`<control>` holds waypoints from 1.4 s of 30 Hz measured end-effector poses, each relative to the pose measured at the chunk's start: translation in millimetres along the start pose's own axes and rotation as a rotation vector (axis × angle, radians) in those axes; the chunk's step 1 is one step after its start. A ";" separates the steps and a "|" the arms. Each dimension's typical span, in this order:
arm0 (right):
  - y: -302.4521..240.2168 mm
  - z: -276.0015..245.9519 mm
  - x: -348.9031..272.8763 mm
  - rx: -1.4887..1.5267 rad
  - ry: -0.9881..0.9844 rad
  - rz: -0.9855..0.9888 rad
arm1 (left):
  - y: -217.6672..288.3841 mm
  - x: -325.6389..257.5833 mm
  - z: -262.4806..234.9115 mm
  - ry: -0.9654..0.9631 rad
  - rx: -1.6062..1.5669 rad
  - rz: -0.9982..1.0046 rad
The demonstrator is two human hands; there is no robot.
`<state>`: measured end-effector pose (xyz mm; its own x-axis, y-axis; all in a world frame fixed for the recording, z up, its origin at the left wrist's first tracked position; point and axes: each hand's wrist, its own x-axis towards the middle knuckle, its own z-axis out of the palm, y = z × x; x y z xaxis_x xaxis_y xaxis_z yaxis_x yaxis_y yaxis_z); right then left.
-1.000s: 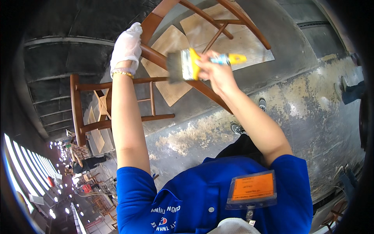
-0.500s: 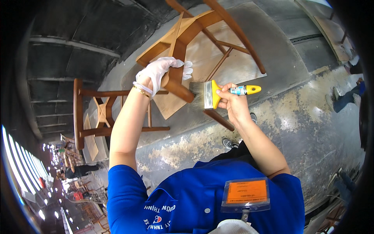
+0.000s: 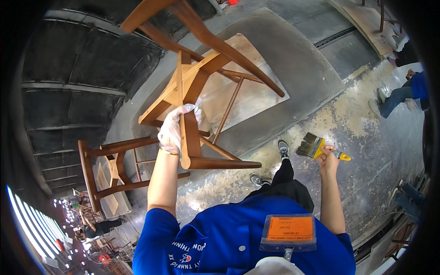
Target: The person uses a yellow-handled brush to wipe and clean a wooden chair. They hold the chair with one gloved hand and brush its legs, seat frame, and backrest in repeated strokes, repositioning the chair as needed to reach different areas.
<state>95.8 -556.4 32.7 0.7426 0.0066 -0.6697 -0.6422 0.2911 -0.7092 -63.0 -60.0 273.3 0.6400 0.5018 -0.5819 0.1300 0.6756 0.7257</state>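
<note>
A brown wooden chair frame (image 3: pixel 195 87) spreads tilted around the left hand (image 3: pixel 172 129), whose gloved fingers are clamped on one of its seat rails. A second wooden chair frame (image 3: pixel 88 176) is left of that grip, well apart from it. Beyond the grip and to its right, a pale flat board (image 3: pixel 252 107) lies on the floor. The broad yellow-handled paintbrush (image 3: pixel 314 145) is pinched in the bare right hand (image 3: pixel 327 160), bristles pointing left from those fingers, well apart from the held frame. A gold-coloured bracelet (image 3: pixel 169 152) circles the left wrist.
</note>
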 end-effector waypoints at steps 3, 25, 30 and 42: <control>-24.9 1.6 24.0 -0.067 0.025 -0.019 | -5.5 15.0 6.1 0.043 -0.029 0.044; -46.4 61.2 130.9 -0.113 -0.100 0.021 | -12.7 -6.5 16.8 0.826 1.255 0.724; -31.6 80.3 126.2 -0.143 -0.158 0.026 | -62.5 27.5 -41.1 0.543 0.345 0.530; -155.5 194.8 43.8 0.521 -0.505 -0.121 | -43.3 -34.5 45.8 0.624 0.316 0.645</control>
<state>265.3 -415.0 156.6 0.8806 0.3489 -0.3206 -0.4695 0.7341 -0.4906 -56.0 -131.3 278.8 0.1517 0.9867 -0.0589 0.1498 0.0359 0.9881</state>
